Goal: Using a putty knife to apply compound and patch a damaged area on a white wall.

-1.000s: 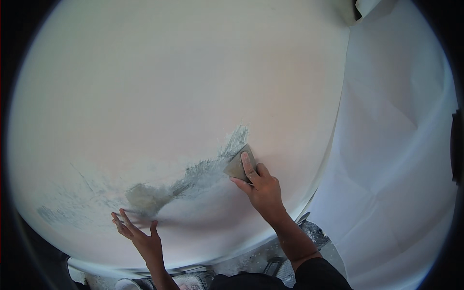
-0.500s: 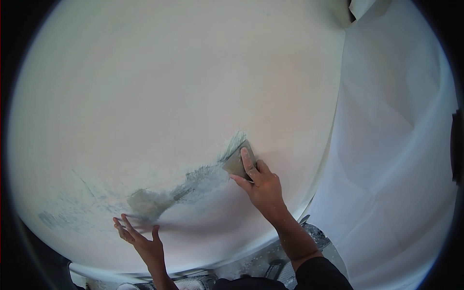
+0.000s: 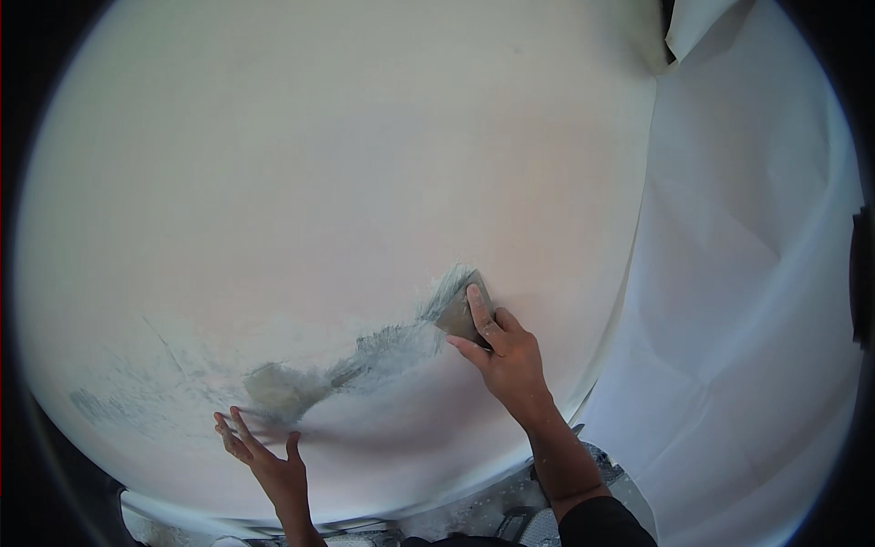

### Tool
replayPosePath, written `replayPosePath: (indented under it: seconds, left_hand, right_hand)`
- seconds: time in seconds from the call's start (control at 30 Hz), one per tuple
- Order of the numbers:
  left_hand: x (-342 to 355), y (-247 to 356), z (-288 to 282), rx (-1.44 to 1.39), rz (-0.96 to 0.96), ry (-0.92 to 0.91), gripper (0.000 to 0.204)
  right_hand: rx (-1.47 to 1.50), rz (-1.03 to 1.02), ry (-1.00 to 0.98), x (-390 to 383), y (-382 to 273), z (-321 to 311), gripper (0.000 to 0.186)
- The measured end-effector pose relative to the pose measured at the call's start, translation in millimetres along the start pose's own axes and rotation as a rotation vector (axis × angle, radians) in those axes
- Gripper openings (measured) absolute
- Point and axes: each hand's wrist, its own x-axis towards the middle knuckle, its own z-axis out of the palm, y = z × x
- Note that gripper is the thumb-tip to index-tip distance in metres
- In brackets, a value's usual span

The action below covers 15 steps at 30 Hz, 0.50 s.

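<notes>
A large pale, curved panel (image 3: 365, 182) fills most of the view. My right hand (image 3: 512, 360) presses a flat grey-brown sanding pad (image 3: 463, 319) against it, fingers laid over the pad and the thumb at its lower edge. Scratched grey streaks (image 3: 448, 290) show just left of the pad. From there a rough grey band runs down leftward to a darker worn patch (image 3: 283, 390). My left hand (image 3: 266, 463) is just below that patch, fingers spread at the panel and holding nothing.
White sheeting (image 3: 729, 273) with creases hangs along the panel's right side. Below the panel's bottom edge lies a grey, dust-speckled floor (image 3: 456, 512) with dark objects on it. A dark thing (image 3: 859, 278) shows at the far right rim.
The view has shifted slightly, so the panel appears lower and farther right. Against its marks, the right hand and sanding pad have slid a little upward. My left hand stays near the worn patch.
</notes>
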Motion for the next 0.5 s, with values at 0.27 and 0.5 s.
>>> replayPosePath:
  seconds: [0.27, 0.5]
  left_hand:
    - [0, 2, 2, -0.004, -0.011, 0.019, 0.105]
    - [2, 3, 1, -0.005, -0.029, 0.014, 0.105]
  right_hand:
    - [0.004, 0.013, -0.038, 2, 2, -2, 0.071]
    - [-0.001, 0.033, -0.005, 4, -2, 5, 0.072]
